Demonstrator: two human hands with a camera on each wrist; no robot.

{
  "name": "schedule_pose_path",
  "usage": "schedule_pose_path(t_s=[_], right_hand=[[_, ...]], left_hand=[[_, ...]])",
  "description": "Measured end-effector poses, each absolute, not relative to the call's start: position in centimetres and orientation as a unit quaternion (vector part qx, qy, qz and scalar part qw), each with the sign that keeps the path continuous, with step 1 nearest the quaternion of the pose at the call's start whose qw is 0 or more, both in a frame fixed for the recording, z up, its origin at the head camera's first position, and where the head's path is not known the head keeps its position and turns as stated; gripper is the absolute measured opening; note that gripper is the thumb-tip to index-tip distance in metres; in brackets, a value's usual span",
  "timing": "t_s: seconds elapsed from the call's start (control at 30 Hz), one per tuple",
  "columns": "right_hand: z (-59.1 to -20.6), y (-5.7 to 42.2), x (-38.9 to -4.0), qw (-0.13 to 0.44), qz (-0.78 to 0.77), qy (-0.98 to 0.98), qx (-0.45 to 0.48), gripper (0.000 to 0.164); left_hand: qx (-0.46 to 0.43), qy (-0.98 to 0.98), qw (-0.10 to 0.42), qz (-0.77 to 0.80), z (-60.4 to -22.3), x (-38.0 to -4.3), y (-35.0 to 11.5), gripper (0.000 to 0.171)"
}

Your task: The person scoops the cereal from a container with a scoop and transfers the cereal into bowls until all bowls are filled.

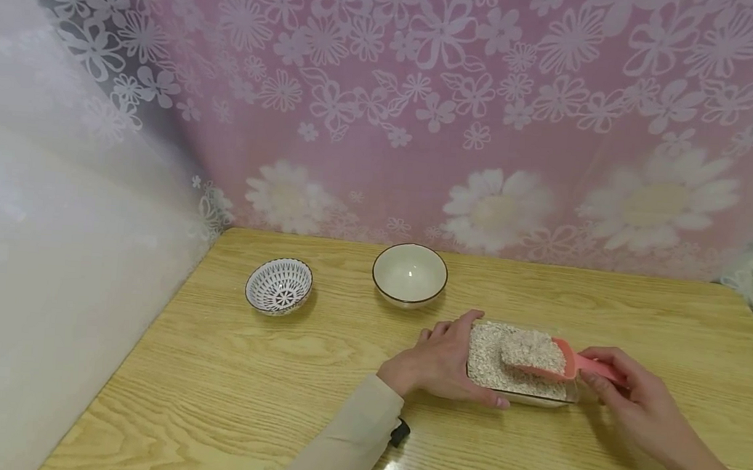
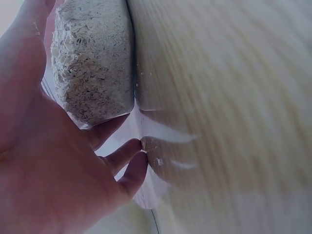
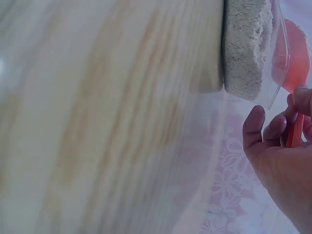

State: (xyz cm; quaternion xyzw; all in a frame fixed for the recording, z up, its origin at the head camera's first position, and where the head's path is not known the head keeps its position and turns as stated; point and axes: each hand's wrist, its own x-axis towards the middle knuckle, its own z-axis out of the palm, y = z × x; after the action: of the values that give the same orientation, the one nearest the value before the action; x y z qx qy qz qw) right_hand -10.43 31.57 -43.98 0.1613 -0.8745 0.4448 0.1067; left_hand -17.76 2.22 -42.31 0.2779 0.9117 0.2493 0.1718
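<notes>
A clear rectangular container point(image 1: 535, 400) full of oat flakes point(image 1: 489, 356) sits right of the table's middle. My left hand point(image 1: 441, 360) holds its left end, with the thumb along the near side and the index finger at the far corner. In my right hand point(image 1: 641, 403) is the handle of a red scoop point(image 1: 569, 359), gripped between thumb and fingers. Heaped with oats, the scoop is over the container's right half. The right wrist view shows the scoop's red bowl point(image 3: 291, 58) above the container's rim.
A cream bowl point(image 1: 409, 275) with a dark rim stands at the back middle of the wooden table point(image 1: 221, 399). Left of it is a smaller patterned bowl point(image 1: 279, 286). A flowered pink curtain point(image 1: 382, 148) hangs behind the table.
</notes>
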Motion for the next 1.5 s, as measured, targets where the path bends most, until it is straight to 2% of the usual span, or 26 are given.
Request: schedule_pose_path(t_s=[0.27,0.33,0.4,0.47,0.6,0.7,0.8,1.03,1.5], right_hand=[[-43.6,31.4,-10.6,0.100,0.452,-0.873,0.154,0.024],[-43.6,31.3,-10.6,0.100,0.454,-0.873,0.151,0.024],[-43.5,31.3,-10.6,0.101,0.453,-0.873,0.148,0.024],[-43.4,31.3,-10.7,0.102,0.452,-0.874,0.146,0.024],[-43.2,31.2,-10.8,0.107,0.449,-0.876,0.143,0.024],[-43.0,31.2,-10.8,0.110,0.447,-0.876,0.142,0.024],[-42.8,31.1,-11.0,0.113,0.448,-0.876,0.140,0.024],[-42.3,30.7,-11.6,0.124,0.460,-0.867,0.146,0.025],[-41.2,30.0,-13.2,0.133,0.447,-0.873,0.142,0.023]], left_hand=[[0.298,0.907,0.177,0.240,-41.8,-17.6,1.4,0.130],[0.301,0.904,0.171,0.249,-41.4,-17.5,0.7,0.128],[0.297,0.899,0.158,0.280,-40.8,-17.6,-0.4,0.118],[0.289,0.890,0.128,0.330,-40.2,-17.9,-1.6,0.101],[0.260,0.870,0.017,0.418,-39.3,-19.4,-4.0,0.067],[0.216,0.871,-0.062,0.437,-39.3,-21.0,-5.5,0.064],[0.174,0.883,-0.088,0.427,-39.8,-22.8,-6.7,0.072],[0.114,0.916,-0.034,0.384,-41.4,-25.5,-7.8,0.102],[0.118,0.914,0.051,0.386,-42.3,-27.3,-7.6,0.121]])
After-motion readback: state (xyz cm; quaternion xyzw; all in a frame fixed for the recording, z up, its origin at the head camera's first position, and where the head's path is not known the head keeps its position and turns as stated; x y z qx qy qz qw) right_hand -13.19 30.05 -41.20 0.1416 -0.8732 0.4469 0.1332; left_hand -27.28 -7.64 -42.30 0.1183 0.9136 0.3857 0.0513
